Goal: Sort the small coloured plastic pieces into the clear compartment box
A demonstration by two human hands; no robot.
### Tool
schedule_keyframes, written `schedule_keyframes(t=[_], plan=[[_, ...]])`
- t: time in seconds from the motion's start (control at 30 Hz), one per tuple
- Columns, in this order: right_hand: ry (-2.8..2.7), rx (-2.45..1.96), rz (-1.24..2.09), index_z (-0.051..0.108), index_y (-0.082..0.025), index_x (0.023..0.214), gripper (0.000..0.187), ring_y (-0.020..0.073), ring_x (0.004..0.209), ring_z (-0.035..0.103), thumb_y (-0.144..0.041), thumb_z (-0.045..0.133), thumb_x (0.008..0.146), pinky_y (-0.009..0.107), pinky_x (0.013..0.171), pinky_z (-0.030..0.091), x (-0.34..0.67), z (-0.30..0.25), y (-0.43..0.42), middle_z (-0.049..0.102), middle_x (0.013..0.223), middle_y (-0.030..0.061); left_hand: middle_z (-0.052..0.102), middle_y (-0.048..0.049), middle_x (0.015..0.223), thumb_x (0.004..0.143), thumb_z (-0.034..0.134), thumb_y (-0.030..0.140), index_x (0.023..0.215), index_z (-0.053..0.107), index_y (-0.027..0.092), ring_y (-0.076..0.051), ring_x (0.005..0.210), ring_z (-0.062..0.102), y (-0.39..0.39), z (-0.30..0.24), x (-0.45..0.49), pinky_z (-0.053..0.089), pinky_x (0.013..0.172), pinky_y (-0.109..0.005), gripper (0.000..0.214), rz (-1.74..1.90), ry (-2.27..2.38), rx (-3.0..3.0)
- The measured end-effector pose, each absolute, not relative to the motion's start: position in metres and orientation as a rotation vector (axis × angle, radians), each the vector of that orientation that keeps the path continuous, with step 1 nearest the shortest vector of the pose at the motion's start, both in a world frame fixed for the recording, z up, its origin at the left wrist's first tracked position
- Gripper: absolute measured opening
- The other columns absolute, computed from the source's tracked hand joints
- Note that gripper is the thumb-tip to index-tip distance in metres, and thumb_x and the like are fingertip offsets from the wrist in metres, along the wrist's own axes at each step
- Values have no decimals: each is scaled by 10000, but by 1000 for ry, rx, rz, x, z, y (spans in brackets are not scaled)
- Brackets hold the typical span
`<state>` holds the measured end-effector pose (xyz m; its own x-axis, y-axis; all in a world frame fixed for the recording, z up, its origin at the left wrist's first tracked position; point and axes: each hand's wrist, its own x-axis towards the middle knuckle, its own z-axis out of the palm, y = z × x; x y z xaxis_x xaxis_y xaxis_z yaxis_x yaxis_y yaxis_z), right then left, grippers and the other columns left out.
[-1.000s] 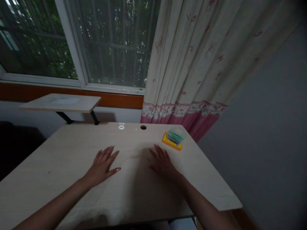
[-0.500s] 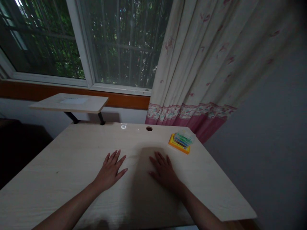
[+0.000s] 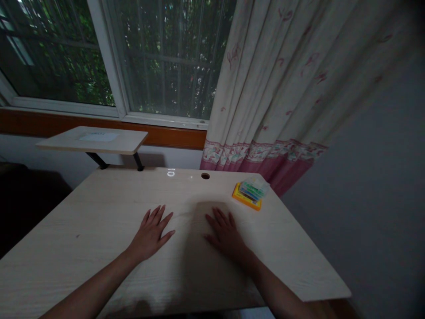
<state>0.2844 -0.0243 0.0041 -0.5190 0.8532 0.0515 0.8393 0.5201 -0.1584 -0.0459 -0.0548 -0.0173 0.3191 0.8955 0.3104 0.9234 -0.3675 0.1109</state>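
Observation:
My left hand (image 3: 150,234) lies palm down on the pale wooden desk (image 3: 99,221), fingers spread, holding nothing. To its right, my right hand (image 3: 226,232) rests flat on the same desktop with its fingers apart, partly in shadow. Beyond my right hand, toward the far right corner, sits a yellow box (image 3: 246,198). On top of it is a clear plastic case (image 3: 254,188) with green and blue contents that I cannot make out. Neither hand touches these.
A small raised shelf (image 3: 96,141) on black legs stands at the desk's back left, a paper on it. A round cable hole (image 3: 205,176) lies near the back edge. Behind are a window (image 3: 166,66) and a floral curtain (image 3: 265,88); a wall (image 3: 372,186) is at right.
The whole view has shifted slightly, so the desk and things on it appear a little higher and further left. Both hands stay flat in the same places on the desk.

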Motion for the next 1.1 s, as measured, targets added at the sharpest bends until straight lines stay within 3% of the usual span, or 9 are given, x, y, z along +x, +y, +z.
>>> schedule_keyframes(t=[0.8,1.1], plan=[[-2654,-1512,211,257,-323,1519,721,302,1493,112,-695,342,907,604,1171,56,284,5,-23,116,1617,92,287,-85,1576,928,401,623,1457,404,317,-310,1448,266,-53,-23,-47,217,1164,-535,611,-470,-1675,-2457],[-2624,-1495,299,333,-300,1496,717,311,1489,130,-677,415,892,615,1170,51,287,7,-19,162,1608,105,292,-94,1573,929,396,624,1463,392,319,-304,1453,256,-54,-20,-46,226,1160,-541,615,-430,-1707,-2468]])
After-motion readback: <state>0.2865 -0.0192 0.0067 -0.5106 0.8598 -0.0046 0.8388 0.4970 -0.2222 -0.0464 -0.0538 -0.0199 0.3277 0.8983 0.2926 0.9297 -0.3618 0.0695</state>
